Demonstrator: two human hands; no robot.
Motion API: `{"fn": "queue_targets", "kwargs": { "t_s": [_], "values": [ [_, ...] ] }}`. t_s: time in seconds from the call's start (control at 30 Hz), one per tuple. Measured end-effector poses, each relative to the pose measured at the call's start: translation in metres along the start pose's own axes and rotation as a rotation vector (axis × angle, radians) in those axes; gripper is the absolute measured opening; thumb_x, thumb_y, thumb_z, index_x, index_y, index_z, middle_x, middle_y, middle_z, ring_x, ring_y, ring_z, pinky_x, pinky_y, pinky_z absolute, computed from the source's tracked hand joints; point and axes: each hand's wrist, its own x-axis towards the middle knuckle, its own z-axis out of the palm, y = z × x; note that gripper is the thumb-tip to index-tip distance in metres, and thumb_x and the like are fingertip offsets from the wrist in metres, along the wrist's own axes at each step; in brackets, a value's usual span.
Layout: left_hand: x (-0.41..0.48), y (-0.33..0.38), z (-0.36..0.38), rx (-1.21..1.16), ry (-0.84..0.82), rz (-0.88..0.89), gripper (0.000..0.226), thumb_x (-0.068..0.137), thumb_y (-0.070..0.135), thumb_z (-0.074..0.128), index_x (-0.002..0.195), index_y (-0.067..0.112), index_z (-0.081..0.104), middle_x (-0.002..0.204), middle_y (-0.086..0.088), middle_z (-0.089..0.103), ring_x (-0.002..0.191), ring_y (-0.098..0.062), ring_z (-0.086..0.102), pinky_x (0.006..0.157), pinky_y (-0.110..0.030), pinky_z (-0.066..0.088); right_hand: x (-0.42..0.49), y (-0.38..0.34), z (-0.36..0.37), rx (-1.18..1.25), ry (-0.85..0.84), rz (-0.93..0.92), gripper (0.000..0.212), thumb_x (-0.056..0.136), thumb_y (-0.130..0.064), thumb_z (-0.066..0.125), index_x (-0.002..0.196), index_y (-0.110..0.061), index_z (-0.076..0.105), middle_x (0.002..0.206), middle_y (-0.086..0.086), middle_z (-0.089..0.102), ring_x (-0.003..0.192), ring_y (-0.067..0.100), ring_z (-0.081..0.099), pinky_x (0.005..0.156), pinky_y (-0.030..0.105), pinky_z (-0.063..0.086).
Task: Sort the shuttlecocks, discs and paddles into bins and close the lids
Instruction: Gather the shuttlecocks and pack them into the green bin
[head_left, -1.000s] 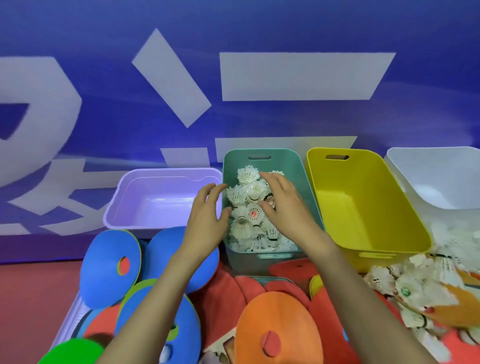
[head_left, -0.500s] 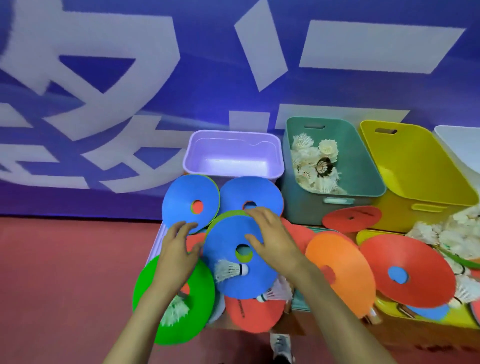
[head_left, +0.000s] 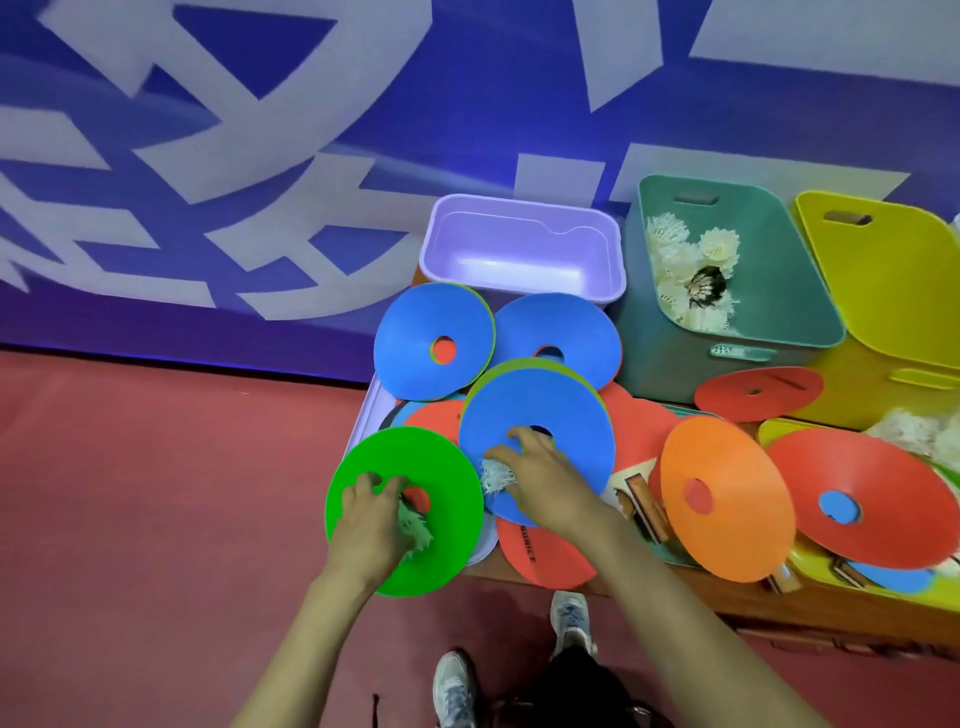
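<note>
On green plastic disc (head_left: 441, 457), white feathered shuttlecock (head_left: 415, 530) now gripped by left hand (head_left: 371, 522); on blue plastic disc (head_left: 566, 415), second white shuttlecock (head_left: 493, 475) pinched by right hand (head_left: 543, 480); both hands spread flat earlier.

1. Looks like an indoor sports hall.
2. Red court-type floor (head_left: 130, 493) underfoot; blue banner (head_left: 311, 322) with huge white lettering behind.
3. Training discs (head_left: 535, 410), shuttlecocks (head_left: 675, 260) and paddles (head_left: 545, 558) heaped on a table (head_left: 727, 608) beside plastic bins (head_left: 519, 208).
</note>
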Motion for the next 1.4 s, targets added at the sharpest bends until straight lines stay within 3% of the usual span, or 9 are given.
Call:
{"fn": "queue_targets", "kwargs": {
  "t_s": [0.1,0.27,0.43,0.67,0.87,0.97,1.1,1.2,1.4],
  "values": [
    [0.002,-0.002,0.006,-0.044,0.102,0.018,0.042,0.084,0.002,0.052,0.124,0.015,0.055,0.121,-0.012,0.051,0.109,-0.033,0.053,0.089,-0.038,0.043,0.001,0.003,0.004,-0.022,0.016,0.006,0.047,0.087,0.0,0.05,0.129,-0.021,0.045,0.147,0.006,0.024,0.133,0.028,0.028,0.093,0.038,0.037],
    [0.007,0.006,0.004,-0.327,0.292,0.013,0.029,0.081,-0.004,0.054,0.108,0.007,0.058,0.1,-0.012,0.064,0.091,-0.035,0.061,0.077,-0.04,0.049,0.001,0.013,0.012,0.008,0.125,0.009,0.019,0.088,-0.005,0.051,0.106,-0.01,0.051,0.119,0.006,0.043,0.108,0.028,0.044,0.064,0.037,0.036],
    [0.001,0.044,-0.016,-0.591,0.432,0.102,0.027,0.083,-0.003,0.059,0.09,0.013,0.039,0.072,0.004,0.052,0.066,-0.031,0.058,0.059,-0.04,0.045,-0.007,0.024,-0.003,0.229,0.336,-0.001,0.009,0.089,-0.008,0.056,0.098,-0.008,0.053,0.119,0.003,0.047,0.097,0.028,0.053,0.073,0.039,0.047],
    [0.024,0.106,-0.05,-0.569,0.557,0.365,0.016,0.088,0.0,0.057,0.089,0.012,0.067,0.095,-0.004,0.066,0.084,-0.017,0.061,0.076,-0.03,0.048,-0.024,0.045,-0.065,0.452,0.717,-0.061,0.003,0.088,-0.005,0.058,0.091,-0.006,0.058,0.122,0.007,0.05,0.109,0.015,0.05,0.091,0.026,0.041],
    [0.051,0.204,-0.078,-0.539,0.527,0.538,0.027,0.09,0.001,0.051,0.112,0.007,0.064,0.112,-0.006,0.06,0.09,-0.018,0.059,0.077,-0.011,0.042,-0.03,0.102,-0.124,0.442,0.933,0.013,0.008,0.083,-0.001,0.06,0.088,-0.007,0.057,0.123,0.009,0.05,0.106,0.013,0.049,0.089,0.025,0.04],
    [0.068,0.264,-0.088,-0.504,0.509,0.598,0.029,0.09,0.002,0.051,0.116,0.004,0.062,0.118,-0.011,0.058,0.101,-0.024,0.058,0.084,-0.019,0.043,-0.034,0.145,-0.154,0.422,1.014,0.06,0.009,0.083,-0.001,0.061,0.089,-0.008,0.058,0.123,0.01,0.05,0.11,0.012,0.047,0.091,0.029,0.043],
    [0.098,0.338,-0.092,-0.472,0.419,0.634,0.032,0.091,0.006,0.05,0.122,0.002,0.057,0.122,-0.015,0.054,0.106,-0.029,0.057,0.092,-0.035,0.046,-0.036,0.207,-0.193,0.382,1.026,0.161,0.007,0.085,-0.007,0.064,0.09,-0.008,0.059,0.118,0.008,0.053,0.105,0.014,0.05,0.087,0.025,0.038],
    [0.122,0.384,-0.089,-0.362,0.336,0.59,0.038,0.094,0.013,0.049,0.13,0.003,0.049,0.132,-0.015,0.048,0.116,-0.029,0.051,0.099,-0.033,0.04,-0.027,0.254,-0.215,0.302,0.985,0.202,0.01,0.082,-0.009,0.069,0.085,-0.008,0.06,0.106,0.01,0.058,0.102,0.029,0.052,0.08,0.018,0.028],
    [0.174,0.435,-0.072,-0.053,0.098,0.425,0.034,0.097,0.014,0.043,0.127,-0.001,0.046,0.137,-0.017,0.04,0.12,-0.031,0.045,0.099,-0.031,0.033,0.012,0.316,-0.231,0.3,0.757,0.291,0.01,0.085,-0.016,0.065,0.091,-0.009,0.061,0.105,0.007,0.058,0.103,0.024,0.047,0.082,0.023,0.031]
  ]
}}
